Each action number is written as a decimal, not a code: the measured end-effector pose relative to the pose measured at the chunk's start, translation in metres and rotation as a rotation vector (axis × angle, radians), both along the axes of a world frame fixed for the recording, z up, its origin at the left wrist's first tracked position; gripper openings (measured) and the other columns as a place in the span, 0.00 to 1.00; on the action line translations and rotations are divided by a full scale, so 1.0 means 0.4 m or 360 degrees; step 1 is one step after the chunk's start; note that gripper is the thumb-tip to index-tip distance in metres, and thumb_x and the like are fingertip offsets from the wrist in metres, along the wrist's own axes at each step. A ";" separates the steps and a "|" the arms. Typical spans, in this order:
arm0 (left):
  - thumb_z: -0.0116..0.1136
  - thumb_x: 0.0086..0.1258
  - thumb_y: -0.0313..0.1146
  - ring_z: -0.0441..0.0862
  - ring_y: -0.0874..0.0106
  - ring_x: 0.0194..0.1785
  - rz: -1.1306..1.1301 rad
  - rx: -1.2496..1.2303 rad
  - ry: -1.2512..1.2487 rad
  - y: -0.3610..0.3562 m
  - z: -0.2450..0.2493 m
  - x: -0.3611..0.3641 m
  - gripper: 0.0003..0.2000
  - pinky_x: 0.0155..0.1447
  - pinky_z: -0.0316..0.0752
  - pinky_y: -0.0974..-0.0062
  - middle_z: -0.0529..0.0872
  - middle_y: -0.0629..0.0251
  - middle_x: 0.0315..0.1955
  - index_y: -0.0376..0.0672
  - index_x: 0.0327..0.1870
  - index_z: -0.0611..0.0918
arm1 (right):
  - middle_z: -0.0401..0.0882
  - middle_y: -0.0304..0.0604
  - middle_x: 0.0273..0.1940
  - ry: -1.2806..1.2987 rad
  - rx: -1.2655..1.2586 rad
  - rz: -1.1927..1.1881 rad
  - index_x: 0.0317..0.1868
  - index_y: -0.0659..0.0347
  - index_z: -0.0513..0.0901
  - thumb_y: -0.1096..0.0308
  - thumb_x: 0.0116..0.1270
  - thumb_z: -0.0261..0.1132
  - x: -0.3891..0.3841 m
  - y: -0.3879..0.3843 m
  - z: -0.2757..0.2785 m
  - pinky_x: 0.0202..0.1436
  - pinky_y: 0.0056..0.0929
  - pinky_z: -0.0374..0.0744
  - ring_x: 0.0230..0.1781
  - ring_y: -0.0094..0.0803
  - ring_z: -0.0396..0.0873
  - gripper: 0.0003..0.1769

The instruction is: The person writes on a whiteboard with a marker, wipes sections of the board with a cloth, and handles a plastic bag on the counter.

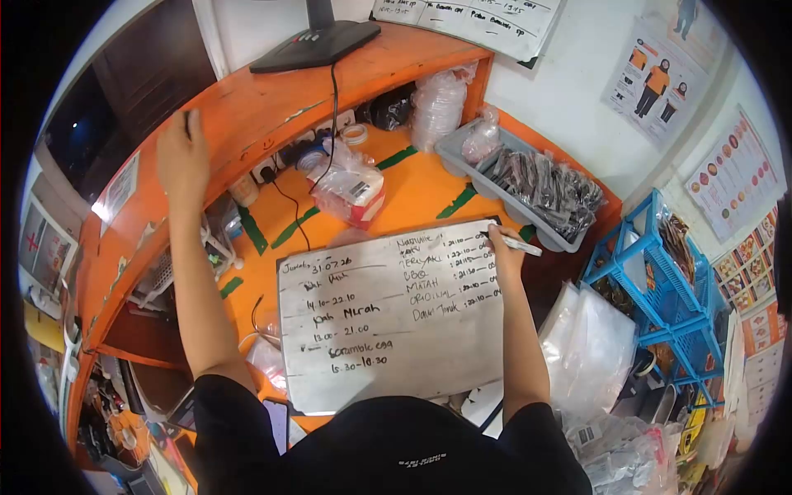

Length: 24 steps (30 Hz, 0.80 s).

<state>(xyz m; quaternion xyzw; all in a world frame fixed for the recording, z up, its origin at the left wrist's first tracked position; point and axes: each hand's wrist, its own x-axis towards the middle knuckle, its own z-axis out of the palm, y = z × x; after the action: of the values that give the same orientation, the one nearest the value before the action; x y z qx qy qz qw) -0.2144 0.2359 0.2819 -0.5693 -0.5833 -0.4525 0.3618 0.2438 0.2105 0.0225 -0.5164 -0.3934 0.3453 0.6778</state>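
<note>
A whiteboard (437, 355) with handwritten dates, times and food names lies tilted before me on the orange desk. At its upper right corner, my right hand (505, 254) is closed around a white marker (523, 246). My left hand (183, 157) is raised over the orange upper shelf (247, 107) at the left, its fingers curled. A small dark shape shows at those fingers; I cannot tell what it is.
Behind the board sits a red and white box in plastic (356, 194). A grey tray of black wrapped packets (536, 186) stands at the back right, beside stacked clear lids (437, 107). Blue racks (660, 289) and clear plastic bags (586, 346) line the right side.
</note>
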 end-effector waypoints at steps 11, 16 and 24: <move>0.42 0.73 0.46 0.81 0.49 0.40 0.0301 -0.0513 -0.0101 0.054 -0.049 -0.003 0.19 0.42 0.73 0.54 0.83 0.45 0.34 0.37 0.38 0.77 | 0.77 0.38 0.27 -0.0789 -0.0035 0.0469 0.32 0.65 0.77 0.76 0.50 0.69 -0.033 0.232 -0.146 0.33 0.24 0.73 0.29 0.23 0.75 0.09; 0.42 0.73 0.48 0.81 0.48 0.41 0.0310 -0.0548 -0.0141 0.056 -0.050 -0.006 0.21 0.43 0.73 0.55 0.83 0.46 0.34 0.37 0.38 0.77 | 0.73 0.37 0.23 -0.0841 -0.0032 0.0438 0.27 0.65 0.76 0.74 0.48 0.69 -0.024 0.232 -0.161 0.29 0.25 0.70 0.23 0.23 0.71 0.09; 0.42 0.72 0.50 0.80 0.50 0.45 0.0274 -0.0584 -0.0186 0.056 -0.054 -0.013 0.22 0.47 0.73 0.56 0.83 0.45 0.39 0.37 0.44 0.78 | 0.70 0.36 0.18 -0.0917 0.0133 0.0371 0.25 0.65 0.76 0.76 0.47 0.69 -0.043 0.206 -0.159 0.23 0.23 0.67 0.18 0.22 0.67 0.08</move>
<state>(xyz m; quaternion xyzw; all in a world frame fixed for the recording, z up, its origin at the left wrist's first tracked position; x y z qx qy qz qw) -0.2194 0.2583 0.2602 -0.5465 -0.7224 -0.3384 0.2547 0.2266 0.2929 -0.0411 -0.5162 -0.6396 0.2435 0.5149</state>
